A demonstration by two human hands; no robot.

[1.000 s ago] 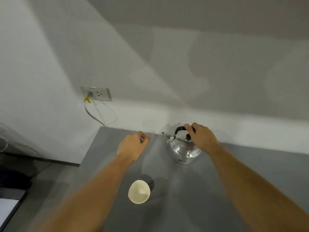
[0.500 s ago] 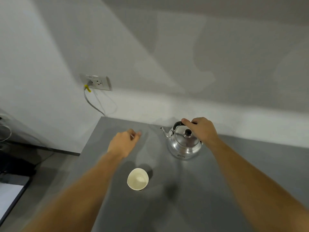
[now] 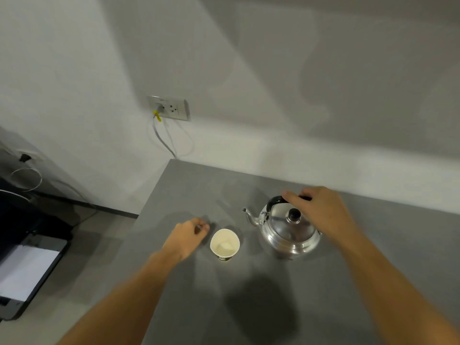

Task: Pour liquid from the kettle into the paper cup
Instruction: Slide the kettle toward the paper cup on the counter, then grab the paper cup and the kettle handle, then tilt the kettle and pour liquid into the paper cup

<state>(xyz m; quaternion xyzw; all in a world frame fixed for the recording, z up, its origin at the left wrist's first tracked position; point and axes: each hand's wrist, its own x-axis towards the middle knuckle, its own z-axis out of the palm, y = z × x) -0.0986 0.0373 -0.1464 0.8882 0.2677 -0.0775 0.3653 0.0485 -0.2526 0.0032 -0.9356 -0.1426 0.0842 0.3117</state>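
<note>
A shiny steel kettle (image 3: 286,232) with a black lid knob and a black handle stands on the grey table (image 3: 273,307), its spout pointing left. My right hand (image 3: 321,210) is wrapped over the black handle from above. A white paper cup (image 3: 224,243) stands upright just left of the kettle, its inside pale. My left hand (image 3: 189,236) hovers beside the cup on its left, fingers curled in a loose fist, apart from the cup.
The table's left edge runs close to my left arm, with floor below. A wall socket (image 3: 169,107) with a hanging cable sits on the wall behind. A dark device with a white sheet (image 3: 27,270) stands at the far left.
My left hand has come down and closer to the cup's left side. My right hand has stayed on the kettle handle. The view has tilted, so the table appears lower in the frame.
</note>
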